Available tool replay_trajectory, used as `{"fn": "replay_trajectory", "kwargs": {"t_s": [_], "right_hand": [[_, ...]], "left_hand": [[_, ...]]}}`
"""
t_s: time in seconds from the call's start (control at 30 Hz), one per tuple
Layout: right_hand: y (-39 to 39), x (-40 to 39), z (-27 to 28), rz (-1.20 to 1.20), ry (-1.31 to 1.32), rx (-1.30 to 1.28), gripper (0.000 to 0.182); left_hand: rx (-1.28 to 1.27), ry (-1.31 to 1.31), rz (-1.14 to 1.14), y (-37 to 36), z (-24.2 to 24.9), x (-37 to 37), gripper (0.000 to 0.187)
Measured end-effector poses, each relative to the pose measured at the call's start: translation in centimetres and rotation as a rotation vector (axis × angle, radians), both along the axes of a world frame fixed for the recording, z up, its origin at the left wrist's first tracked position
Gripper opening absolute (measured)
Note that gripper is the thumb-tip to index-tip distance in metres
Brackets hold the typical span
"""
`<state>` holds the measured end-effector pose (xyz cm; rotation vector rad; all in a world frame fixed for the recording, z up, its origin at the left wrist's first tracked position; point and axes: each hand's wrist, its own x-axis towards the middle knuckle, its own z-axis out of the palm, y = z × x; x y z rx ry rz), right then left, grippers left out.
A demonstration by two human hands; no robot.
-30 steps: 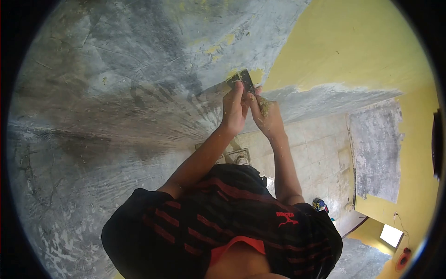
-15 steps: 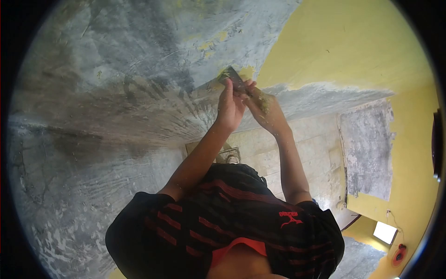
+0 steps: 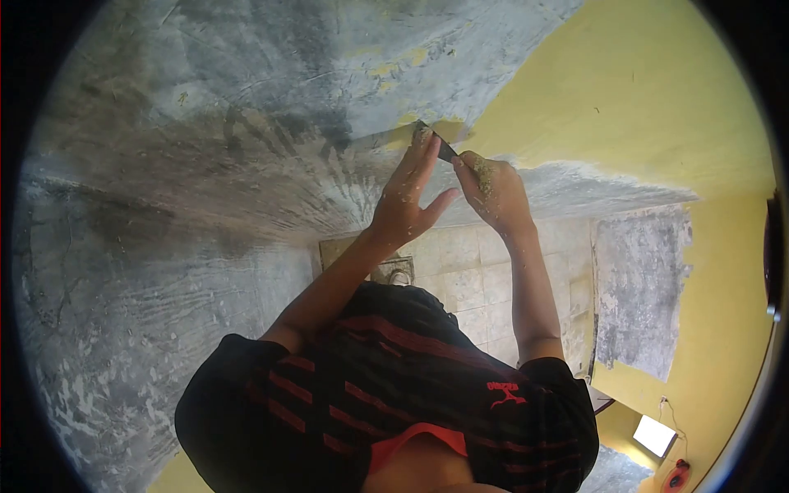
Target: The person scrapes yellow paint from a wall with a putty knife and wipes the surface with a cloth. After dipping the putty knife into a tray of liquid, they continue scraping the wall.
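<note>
A dark flat-bladed scraper [image 3: 446,151] meets the wall [image 3: 403,74] near the edge of the yellow paint [image 3: 625,90]. My right hand [image 3: 499,195] is wrapped around its handle, which is mostly hidden by the fingers. Crumbs of scraped paint cling to the back of that hand. My left hand [image 3: 408,197] has its fingers stretched along the blade, fingertips touching it near its far end. Its thumb points away toward the right hand, and a few paint flecks stick to the fingers.
Grey, bared wall spreads across the upper left and left. Pale floor tiles [image 3: 485,275] lie below, with a small square-framed fixture [image 3: 393,271] near the corner. To the right are a patchy grey wall section [image 3: 641,287], a bright white panel [image 3: 655,435] and a red round object [image 3: 677,475].
The scraper has turned so its blade shows nearly edge-on. My left hand's fingers have straightened along it, its thumb now off the blade. My right hand has shifted right and slightly down.
</note>
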<state>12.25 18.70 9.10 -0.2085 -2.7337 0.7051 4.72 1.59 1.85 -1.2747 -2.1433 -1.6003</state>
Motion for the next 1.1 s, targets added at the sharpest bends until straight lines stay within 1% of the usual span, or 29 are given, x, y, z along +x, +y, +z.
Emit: {"fn": "replay_trajectory", "kwargs": {"t_s": [0.07,0.17,0.23,0.33,0.4,0.47,0.5,0.57,0.7,0.8,0.87,0.9,0.97,1.1], "right_hand": [[0.1,-0.1,0.2,0.006,0.001,-0.004,0.023],[0.1,-0.5,0.5,0.016,-0.044,-0.031,0.023],[0.0,-1.2,0.4,0.089,0.030,-0.012,0.023],[-0.8,-3.1,1.2,0.122,0.039,0.034,0.023],[-0.9,-3.3,1.0,0.139,0.027,-0.004,0.024],[-0.8,-2.3,1.1,0.159,-0.002,-0.037,0.025],[-0.7,-1.5,1.3,0.132,-0.001,-0.074,0.025],[-0.2,-0.5,1.9,0.065,-0.035,-0.146,0.025],[0.0,-1.1,2.5,0.038,-0.105,-0.088,0.025],[-0.3,-0.9,2.2,0.073,-0.091,-0.089,0.026],[-0.3,-0.5,1.8,0.098,0.006,-0.139,0.026],[-0.1,-0.6,1.9,0.098,0.011,-0.144,0.026],[0.6,-0.9,2.5,0.055,-0.121,-0.079,0.025],[-0.1,-1.0,3.1,0.078,-0.095,-0.107,0.027]], "left_hand": [[-0.023,0.060,-0.009,0.5,-0.4,-0.2,0.085],[-0.051,0.107,0.035,0.7,-0.4,-0.1,0.085],[-0.023,0.093,0.077,0.5,-0.7,0.2,0.085],[-0.022,0.113,0.128,-0.3,-0.8,-0.5,0.086],[-0.044,0.138,0.148,-0.6,-0.9,-0.9,0.086],[-0.040,0.100,0.132,-0.4,-1.2,-0.2,0.088],[-0.037,0.094,0.138,-0.3,-1.1,-0.1,0.088],[-0.119,0.110,0.034,-0.1,-0.3,-0.1,0.089],[-0.064,0.028,0.017,0.2,-0.3,0.2,0.090],[-0.071,0.050,0.054,0.1,-0.7,0.2,0.090],[-0.056,0.057,0.044,0.1,-0.5,0.4,0.090],[-0.061,0.062,0.044,0.3,-0.1,0.5,0.090],[-0.029,0.011,0.035,1.0,0.4,1.0,0.090],[-0.024,0.033,0.084,0.6,-0.1,1.1,0.092]]}}
